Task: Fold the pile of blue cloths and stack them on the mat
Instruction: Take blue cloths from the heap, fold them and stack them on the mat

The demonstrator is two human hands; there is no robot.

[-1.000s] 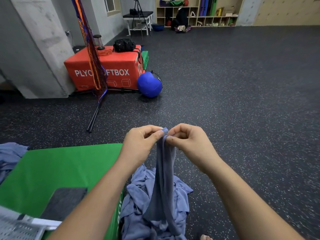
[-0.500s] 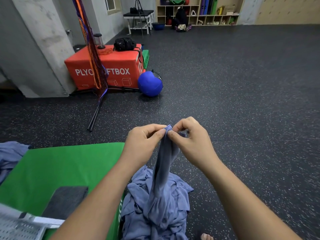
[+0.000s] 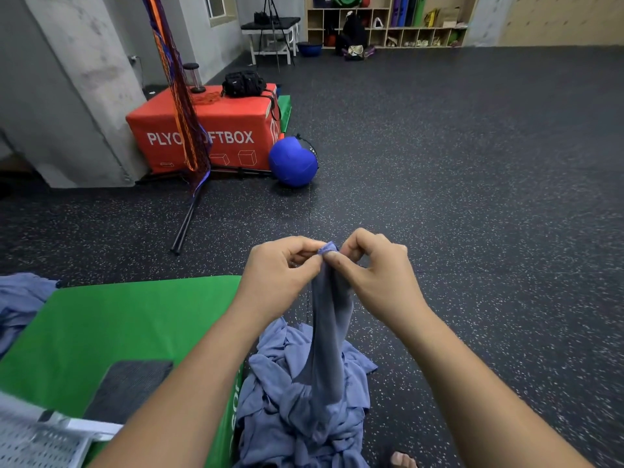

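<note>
In the middle of the frame the left hand [image 3: 280, 275] and the right hand [image 3: 374, 275] are pinching the top corner of one blue cloth [image 3: 329, 332], thumbs and forefingers closed tight on it and almost touching each other. The cloth is hanging straight down in a narrow bunch, and its lower end is lying on the pile of blue cloths [image 3: 297, 400] on the dark speckled floor [image 3: 472, 197] at the bottom centre. The pile is sitting just beside the right edge of the green mat [image 3: 118, 319], which is filling the lower left. A dark grey pad [image 3: 128, 386] is lying on the mat. More blue fabric [image 3: 20, 298] is lying at the left edge. In the upper left, a blue ball [image 3: 293, 162] is resting beside a red box [image 3: 209, 130].
</note>
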